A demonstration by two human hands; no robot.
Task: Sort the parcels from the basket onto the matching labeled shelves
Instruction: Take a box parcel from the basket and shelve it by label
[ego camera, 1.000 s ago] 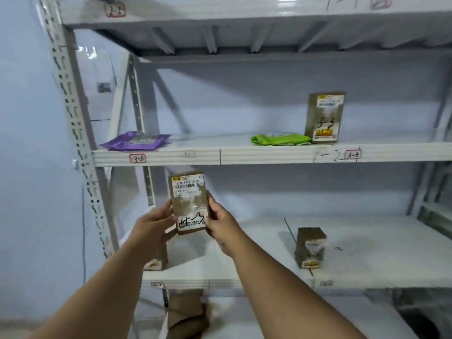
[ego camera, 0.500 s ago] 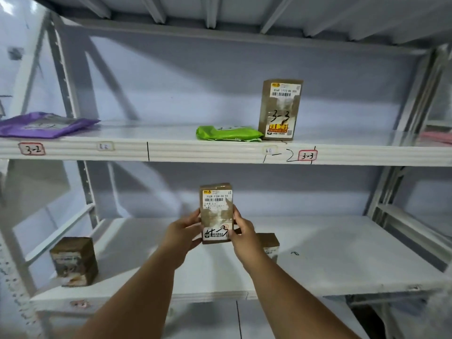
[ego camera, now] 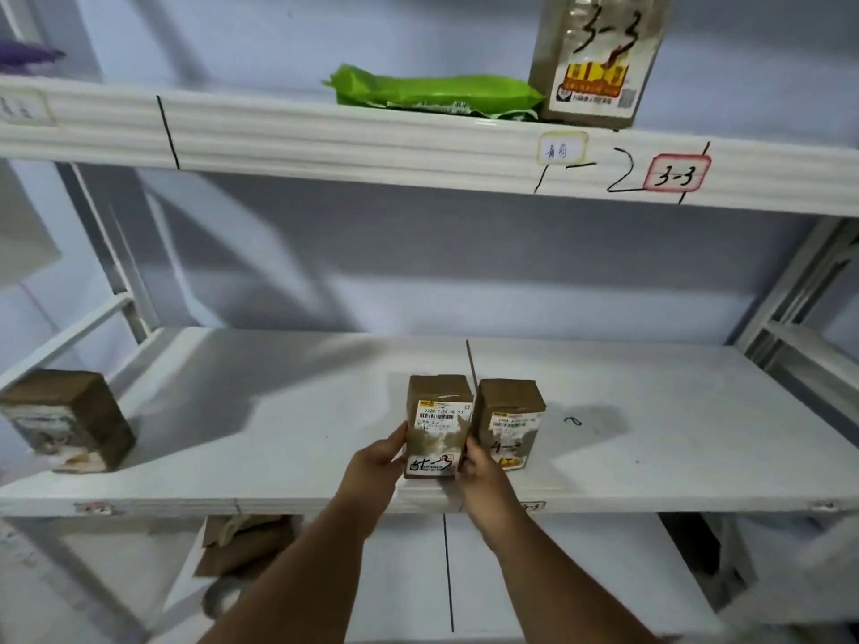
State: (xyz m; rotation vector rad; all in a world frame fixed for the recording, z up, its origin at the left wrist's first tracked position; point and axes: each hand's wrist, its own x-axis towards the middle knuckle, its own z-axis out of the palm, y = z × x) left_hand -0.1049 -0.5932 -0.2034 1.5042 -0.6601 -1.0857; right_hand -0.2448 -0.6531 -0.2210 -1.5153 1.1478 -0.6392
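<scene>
Both hands are gripping one brown parcel (ego camera: 438,427) upright at the front of the lower shelf (ego camera: 279,439): the left hand (ego camera: 375,467) on its left side, the right hand (ego camera: 479,469) on its right. It is standing just beside a second brown parcel (ego camera: 510,427). Above, the shelf label 3-3 (ego camera: 677,173) is showing.

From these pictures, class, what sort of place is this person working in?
Probably a parcel sorting or storage room: white metal shelving carries numbered tags like the 3-3 label, and both hands hold a taped brown parcel with a barcode sticker.
</scene>
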